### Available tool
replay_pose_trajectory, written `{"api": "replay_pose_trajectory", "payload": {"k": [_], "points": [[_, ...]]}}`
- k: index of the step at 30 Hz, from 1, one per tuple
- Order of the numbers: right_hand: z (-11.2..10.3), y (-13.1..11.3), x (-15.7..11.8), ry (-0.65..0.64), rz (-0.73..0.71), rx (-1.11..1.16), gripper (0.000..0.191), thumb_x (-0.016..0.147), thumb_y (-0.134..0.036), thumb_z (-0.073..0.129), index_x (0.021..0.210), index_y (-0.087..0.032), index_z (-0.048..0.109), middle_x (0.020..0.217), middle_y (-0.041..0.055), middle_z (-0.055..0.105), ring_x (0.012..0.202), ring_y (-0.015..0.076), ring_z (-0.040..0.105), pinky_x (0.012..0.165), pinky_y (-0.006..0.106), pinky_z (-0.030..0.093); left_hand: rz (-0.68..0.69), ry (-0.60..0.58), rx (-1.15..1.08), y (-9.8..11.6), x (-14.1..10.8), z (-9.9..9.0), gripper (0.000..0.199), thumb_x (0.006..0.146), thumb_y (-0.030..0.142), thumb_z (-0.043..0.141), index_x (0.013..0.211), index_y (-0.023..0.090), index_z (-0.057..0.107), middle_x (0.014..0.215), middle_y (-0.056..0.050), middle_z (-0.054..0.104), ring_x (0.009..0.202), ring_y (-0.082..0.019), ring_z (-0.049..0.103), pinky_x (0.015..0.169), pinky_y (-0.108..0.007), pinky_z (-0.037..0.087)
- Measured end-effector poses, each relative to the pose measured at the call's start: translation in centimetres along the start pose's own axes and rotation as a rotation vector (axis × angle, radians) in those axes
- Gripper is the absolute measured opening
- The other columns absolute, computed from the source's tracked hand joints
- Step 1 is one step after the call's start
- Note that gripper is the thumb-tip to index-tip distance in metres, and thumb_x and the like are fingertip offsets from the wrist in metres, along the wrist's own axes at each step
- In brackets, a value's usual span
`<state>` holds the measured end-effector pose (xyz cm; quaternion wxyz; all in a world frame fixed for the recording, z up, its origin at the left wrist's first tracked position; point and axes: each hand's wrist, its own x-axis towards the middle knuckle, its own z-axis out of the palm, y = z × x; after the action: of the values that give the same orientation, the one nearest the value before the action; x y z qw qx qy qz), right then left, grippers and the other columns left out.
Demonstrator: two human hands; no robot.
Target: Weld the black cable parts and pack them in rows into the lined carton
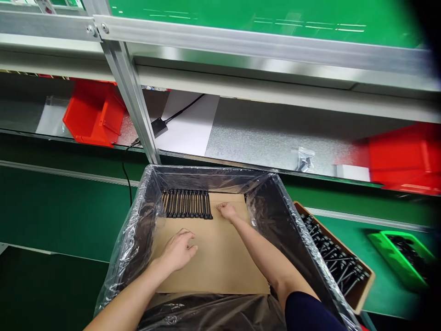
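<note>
A row of black, rod-like parts with thicker ends (186, 204) lies side by side on a brown cardboard sheet (213, 262), along its far left. The sheet rests inside a deep bin lined with clear plastic (296, 243). My right hand (227, 210) is just right of the row's last part, over the cardboard; its fingers are bent and close together, and anything between them is too small to make out. Nearer to me, my left hand (179, 250) hovers over the left half of the sheet with thumb and fingers apart, holding nothing.
Right of the bin stands a cardboard box of similar black rods (334, 253), with a green tray of dark parts (403, 257) beyond it. Behind, a metal shelf (251, 133) carries red bins (94, 112), a small plastic bag (305, 160) and a black cable adapter (159, 127).
</note>
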<state>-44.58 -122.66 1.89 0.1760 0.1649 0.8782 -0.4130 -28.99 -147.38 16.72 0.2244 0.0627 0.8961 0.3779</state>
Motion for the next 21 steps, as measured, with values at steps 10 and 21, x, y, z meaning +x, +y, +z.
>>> {"api": "replay_pose_trajectory", "payload": {"k": [10, 21], "points": [[-13.6, -5.1, -9.0, -0.232, -0.151, 0.405, 0.018, 0.074, -0.027, 0.072, 0.086, -0.015, 0.067, 0.077, 0.0046, 0.068, 0.060, 0.0092, 0.060, 0.051, 0.016, 0.048, 0.046, -0.014, 0.068, -0.1, -0.1, 0.2, 0.034, 0.079, 0.031, 0.053, 0.108, 0.014, 0.063, 0.114, -0.011, 0.061, 0.077, -0.018, 0.065, 0.078, -0.032, 0.047], [-27.4, 8.5, -15.2, 0.693, 0.156, 0.762, 0.011, 0.079, -0.019, 0.067, 0.075, -0.014, 0.058, 0.061, 0.0015, 0.061, 0.044, 0.0072, 0.053, 0.040, 0.015, 0.046, 0.139, -0.069, 0.179, -1.3, 0.1, 1.2, 0.037, 0.080, 0.029, 0.051, 0.111, 0.012, 0.062, 0.115, -0.014, 0.062, 0.088, -0.021, 0.064, 0.084, -0.032, 0.045]]}}
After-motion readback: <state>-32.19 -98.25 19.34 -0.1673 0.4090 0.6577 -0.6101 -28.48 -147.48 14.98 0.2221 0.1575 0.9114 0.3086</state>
